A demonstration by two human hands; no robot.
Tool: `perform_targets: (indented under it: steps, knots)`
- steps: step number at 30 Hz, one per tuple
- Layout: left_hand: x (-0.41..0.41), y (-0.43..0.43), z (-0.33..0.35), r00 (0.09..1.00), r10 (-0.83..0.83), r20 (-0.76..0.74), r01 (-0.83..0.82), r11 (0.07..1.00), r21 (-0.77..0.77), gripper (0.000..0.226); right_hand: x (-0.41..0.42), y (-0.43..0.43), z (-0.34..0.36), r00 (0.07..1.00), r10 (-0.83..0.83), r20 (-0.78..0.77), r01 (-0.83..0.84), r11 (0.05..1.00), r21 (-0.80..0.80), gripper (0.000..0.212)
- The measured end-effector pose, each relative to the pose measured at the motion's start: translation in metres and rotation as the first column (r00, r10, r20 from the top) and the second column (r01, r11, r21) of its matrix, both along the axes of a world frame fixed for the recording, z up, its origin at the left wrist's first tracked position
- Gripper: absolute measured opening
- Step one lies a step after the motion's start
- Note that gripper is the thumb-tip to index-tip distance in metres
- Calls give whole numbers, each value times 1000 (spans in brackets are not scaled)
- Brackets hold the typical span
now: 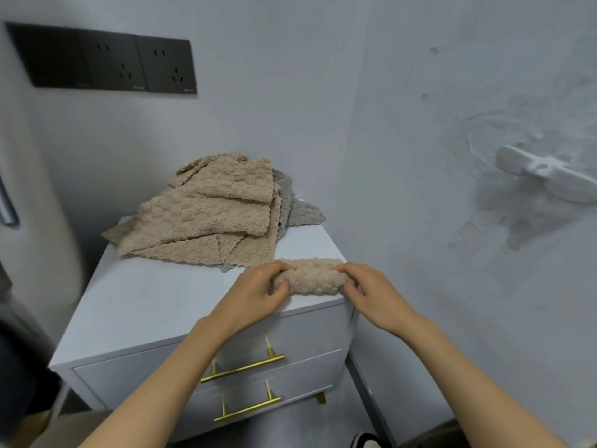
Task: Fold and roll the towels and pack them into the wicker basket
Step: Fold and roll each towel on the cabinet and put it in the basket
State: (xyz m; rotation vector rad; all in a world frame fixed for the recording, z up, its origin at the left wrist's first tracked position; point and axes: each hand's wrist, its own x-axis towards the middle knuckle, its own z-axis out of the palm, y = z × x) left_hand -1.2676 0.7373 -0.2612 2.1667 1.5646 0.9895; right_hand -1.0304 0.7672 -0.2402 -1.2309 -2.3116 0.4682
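The left hand and right hand gripped the rolled towel at four o'clock on the table, where slack fingers might unroll it.

Nubbly beige cloth towels, matt white cabinet, shiny brass handles.

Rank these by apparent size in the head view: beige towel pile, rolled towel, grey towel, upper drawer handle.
1. beige towel pile
2. rolled towel and grey towel: look alike; the grey one is partly hidden by the pile, so unranked
3. upper drawer handle, long but thin
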Motion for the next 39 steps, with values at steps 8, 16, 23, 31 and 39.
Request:
perform_targets:
  steps: [8, 16, 23, 31, 39]
  knots:
    - [3, 11, 3, 984, 127, 126, -110, 984, -137, 33, -10, 12, 3, 978, -168, -124, 124, 944, -306, 21]
    - [11, 21, 0, 970, 229, 75, -226, 973, -52, 38, -23, 35, 10, 969, -227, 98, 246, 914, -323, 40]
    - [8, 17, 7, 983, 185, -9, -183, 960, -212, 29, -31, 34, 21, 940, -199, 278, 289, 897, -333, 32]
    - [14, 5, 11, 965, 127, 228, -74, 971, -229, 19, -25, 18, 17, 981, -174, 85, 193, 903, -383, 8]
    - [26, -13, 27, 728, 174, 663, 47, 952, -302, 24, -14, -16, 38, 952, -240, -190, 157, 916, -370, 8]
